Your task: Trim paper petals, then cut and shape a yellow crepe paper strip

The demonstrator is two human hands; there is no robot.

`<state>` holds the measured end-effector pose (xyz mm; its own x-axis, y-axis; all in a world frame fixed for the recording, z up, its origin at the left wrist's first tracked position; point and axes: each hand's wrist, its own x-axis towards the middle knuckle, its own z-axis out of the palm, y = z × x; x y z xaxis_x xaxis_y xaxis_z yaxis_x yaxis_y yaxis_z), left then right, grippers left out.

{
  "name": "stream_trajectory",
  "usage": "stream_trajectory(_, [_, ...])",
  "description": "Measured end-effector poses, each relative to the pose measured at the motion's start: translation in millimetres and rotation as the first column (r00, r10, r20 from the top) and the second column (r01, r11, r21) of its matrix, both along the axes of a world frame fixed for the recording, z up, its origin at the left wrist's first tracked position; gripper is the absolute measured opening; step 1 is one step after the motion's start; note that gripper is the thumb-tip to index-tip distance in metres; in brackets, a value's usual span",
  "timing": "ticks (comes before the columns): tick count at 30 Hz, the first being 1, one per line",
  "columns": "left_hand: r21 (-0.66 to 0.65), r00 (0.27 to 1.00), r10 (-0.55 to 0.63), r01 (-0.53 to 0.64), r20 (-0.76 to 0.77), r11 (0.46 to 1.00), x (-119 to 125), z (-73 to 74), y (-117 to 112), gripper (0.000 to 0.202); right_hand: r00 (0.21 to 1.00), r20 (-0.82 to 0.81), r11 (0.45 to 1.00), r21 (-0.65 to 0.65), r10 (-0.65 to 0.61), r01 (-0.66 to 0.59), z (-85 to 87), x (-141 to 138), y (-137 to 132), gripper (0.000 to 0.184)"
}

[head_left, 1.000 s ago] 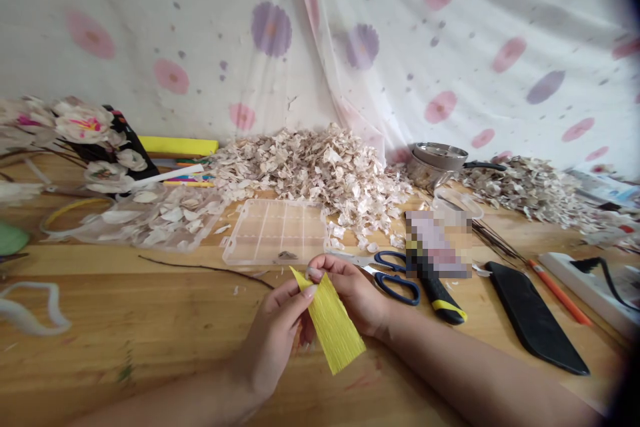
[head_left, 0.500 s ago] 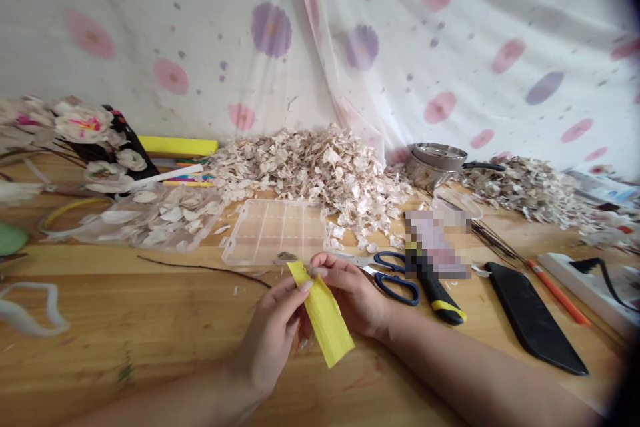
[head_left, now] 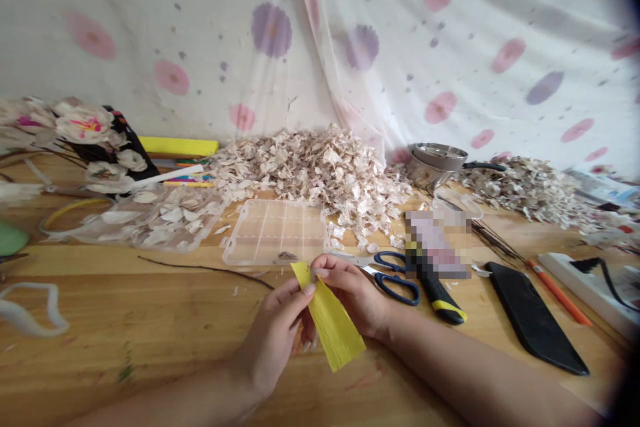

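Note:
A strip of yellow crepe paper (head_left: pixel 336 330) slants between my hands above the wooden table, its wider end hanging down to the right. My left hand (head_left: pixel 273 327) pinches its left edge near the top, thumb on the paper. From the other side, my right hand (head_left: pixel 353 290) grips the upper right edge between thumb and fingers. Some fingertips are hidden behind the paper. A thin dark stem (head_left: pixel 205 267) lies just left of my hands. Scissors with dark blue handles (head_left: pixel 397 287) rest beyond my right hand.
Behind the clear divided box (head_left: pixel 275 233) rises a large heap of pale dried petals (head_left: pixel 310 167). On the right lie a black-and-yellow handle (head_left: pixel 443 297), a black flat case (head_left: pixel 535 320), an orange pen (head_left: pixel 560 293) and a power strip (head_left: pixel 590 287). Paper-like flowers (head_left: pixel 85 123) stand at left.
The yellow strip's lower end has spread wider and swung slightly right, showing more of its creased surface. Both hands keep hold near the top, almost in place.

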<state>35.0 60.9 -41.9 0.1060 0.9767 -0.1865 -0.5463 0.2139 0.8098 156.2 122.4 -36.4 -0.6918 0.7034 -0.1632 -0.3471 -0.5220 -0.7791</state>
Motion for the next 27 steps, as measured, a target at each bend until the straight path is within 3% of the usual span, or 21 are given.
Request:
stream_trajectory(9, [0.047, 0.983, -0.126, 0.133, -0.13, 0.99, -1.2, -12.0, -3.8, 0.024, 0.999, 0.05, 0.999, 0.051, 0.013, -0.015, -1.6, 2.1, -3.9, 0.023])
stream_trajectory(27, [0.037, 0.983, -0.129, 0.135, -0.129, 0.99, -0.9, -10.2, -2.3, 0.025, 0.998, 0.055, 0.999, 0.052, -0.014, 0.011, -3.0, 1.2, -3.7, 0.024])
